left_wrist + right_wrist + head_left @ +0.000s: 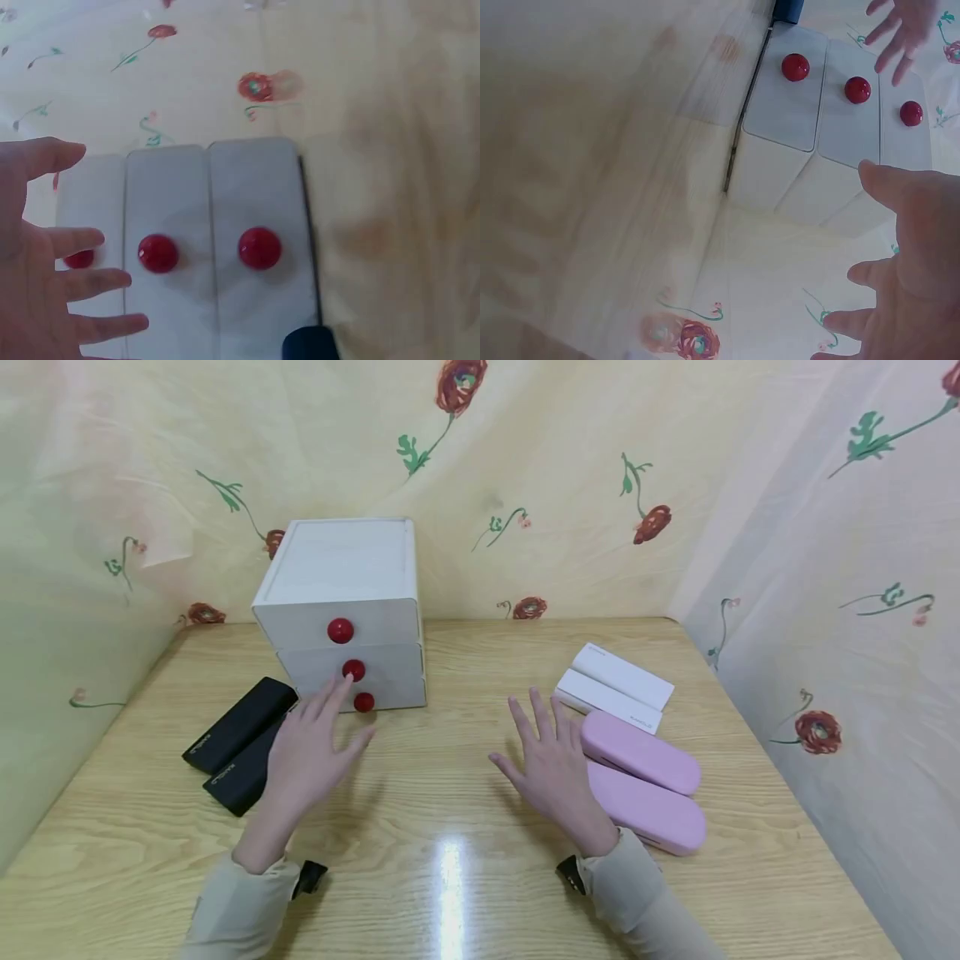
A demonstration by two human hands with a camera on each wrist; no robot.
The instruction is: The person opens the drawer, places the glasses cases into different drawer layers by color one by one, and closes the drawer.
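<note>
My left hand is held out with its fingers spread, in front of a white drawer box with three red knobs. Its fingertips overlap the lower knobs in the head view; contact cannot be told. In the left wrist view the fingers are spread before the drawer fronts, holding nothing. My right hand, fingers also spread and holding nothing, is just left of two lavender glasses cases. The right wrist view shows my right hand with the drawer box beyond.
Two black oblong cases lie left of the drawer box, one partly hidden by my left hand. Two white oblong cases lie behind the lavender ones. A flowered cloth rises behind and beside the wooden table.
</note>
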